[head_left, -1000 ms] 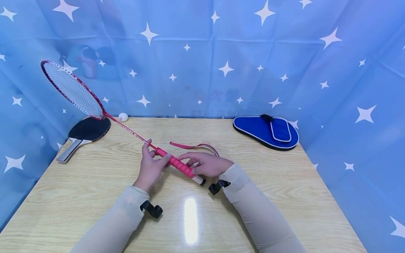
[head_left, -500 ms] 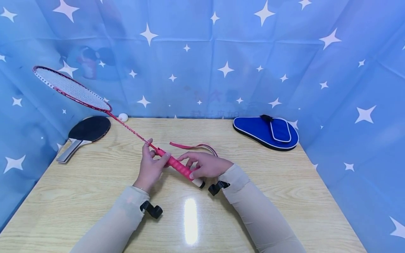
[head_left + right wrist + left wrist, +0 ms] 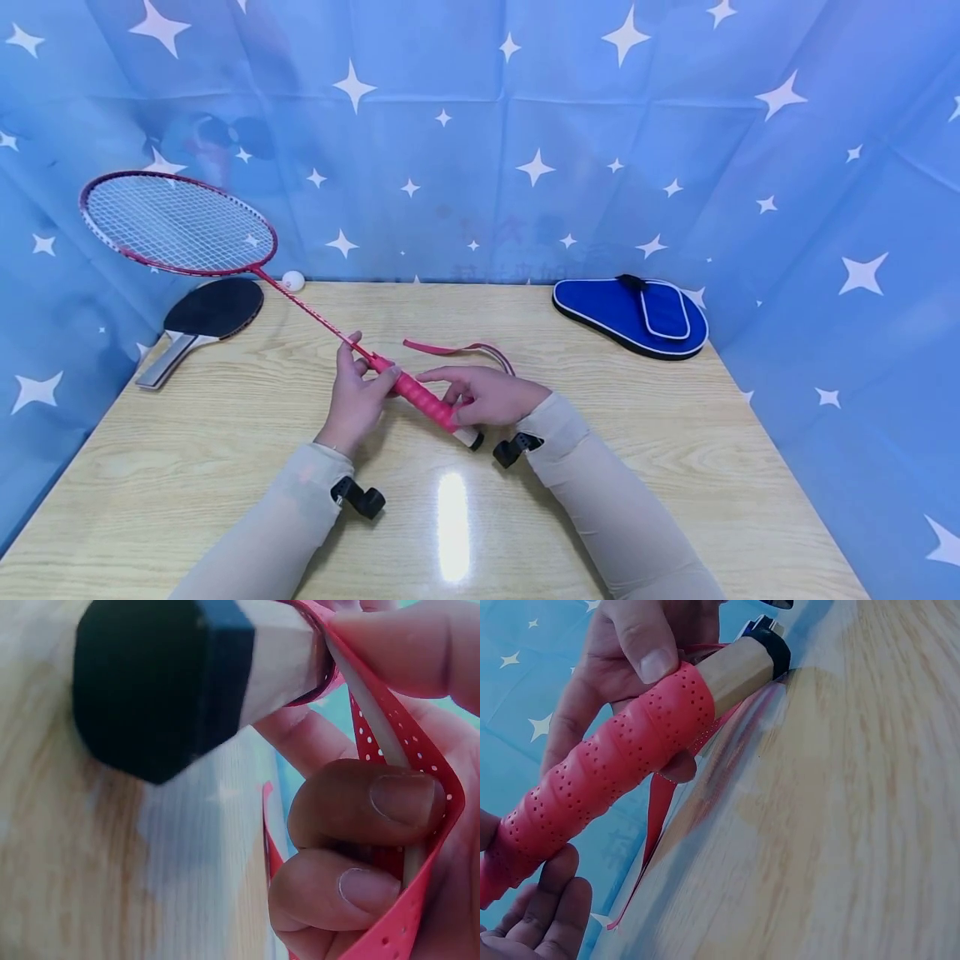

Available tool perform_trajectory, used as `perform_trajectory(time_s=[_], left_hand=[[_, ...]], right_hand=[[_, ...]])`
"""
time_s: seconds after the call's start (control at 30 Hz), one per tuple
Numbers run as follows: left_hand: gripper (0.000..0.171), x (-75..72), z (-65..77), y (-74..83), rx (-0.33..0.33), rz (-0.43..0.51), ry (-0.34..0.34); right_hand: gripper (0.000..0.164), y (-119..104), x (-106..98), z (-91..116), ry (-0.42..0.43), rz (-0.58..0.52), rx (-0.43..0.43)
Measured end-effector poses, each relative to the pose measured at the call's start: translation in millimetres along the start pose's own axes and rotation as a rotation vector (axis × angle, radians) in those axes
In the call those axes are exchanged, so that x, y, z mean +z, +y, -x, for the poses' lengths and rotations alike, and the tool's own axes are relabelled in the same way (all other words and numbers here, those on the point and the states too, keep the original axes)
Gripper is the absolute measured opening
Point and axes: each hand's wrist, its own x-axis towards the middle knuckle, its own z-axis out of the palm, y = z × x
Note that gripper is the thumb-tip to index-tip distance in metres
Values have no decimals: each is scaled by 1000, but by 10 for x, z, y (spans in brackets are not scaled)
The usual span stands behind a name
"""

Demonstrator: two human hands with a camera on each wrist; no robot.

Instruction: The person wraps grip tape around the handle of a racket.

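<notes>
A red badminton racket (image 3: pixel 180 223) slants from upper left to the table's middle, its strung head raised. My left hand (image 3: pixel 357 404) grips it where the shaft meets the handle. Red perforated grip tape (image 3: pixel 607 765) winds round the handle in overlapping turns. Towards the butt a pale wooden strip (image 3: pixel 739 675) is bare, before the black end cap (image 3: pixel 142 690). My right hand (image 3: pixel 498 396) holds the tape, its thumb at the last turn and the loose length running over curled fingers (image 3: pixel 367 796). The tape's free tail (image 3: pixel 442 348) trails onto the table beyond that hand.
At the back left lies a black table tennis bat (image 3: pixel 216 307), with a white ball (image 3: pixel 293 281) near it. A blue bat case (image 3: pixel 622 312) lies at the back right. Behind the wooden table (image 3: pixel 187 475) hangs a blue star-patterned curtain (image 3: pixel 465 150).
The racket has rolled about its shaft, so its head now shows a broader face and lies flatter. Both hands stay almost where they were.
</notes>
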Motion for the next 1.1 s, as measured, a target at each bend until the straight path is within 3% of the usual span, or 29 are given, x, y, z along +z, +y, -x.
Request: perform_trajectory(time_s=[0.2,0.47,1.1], left_hand=[[87,-1,13,-4,-3,-6,8],[85,-10,29,-26,8,-38,29],[89,-3,31,19,19,-42,7]], right_hand=[[80,26,10,-8,15,13,-13],[76,-12,17,-11,22,15,30],[75,-5,15,12,16,-19,55]])
